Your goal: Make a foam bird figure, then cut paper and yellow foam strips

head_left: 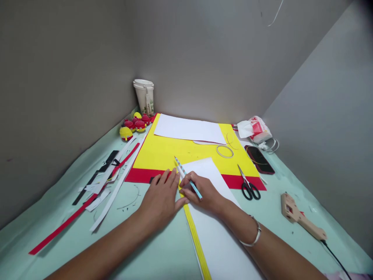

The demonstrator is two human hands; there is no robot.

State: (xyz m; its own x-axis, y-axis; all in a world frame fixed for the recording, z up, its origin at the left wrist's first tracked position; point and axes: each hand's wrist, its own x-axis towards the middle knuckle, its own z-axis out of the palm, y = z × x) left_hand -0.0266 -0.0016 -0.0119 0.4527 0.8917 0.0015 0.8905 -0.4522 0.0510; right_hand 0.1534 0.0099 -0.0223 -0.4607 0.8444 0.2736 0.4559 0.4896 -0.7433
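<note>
My right hand is closed around a blue patterned pencil, whose tip points away to the upper left. It rests on a white sheet that runs toward me. A narrow yellow strip lies along the sheet's left edge. My left hand lies flat with its fingers stretched out, its thumb reaching the strip beside my right fingertips. Beyond both hands is a large yellow sheet with a red border. The spot between my hands is partly hidden by my fingers.
Scissors, a phone and a glue gun lie on the right, near a tissue pack. Paper offcuts and a red strip spread leftward. A lidded cup stands behind several red-and-yellow balls.
</note>
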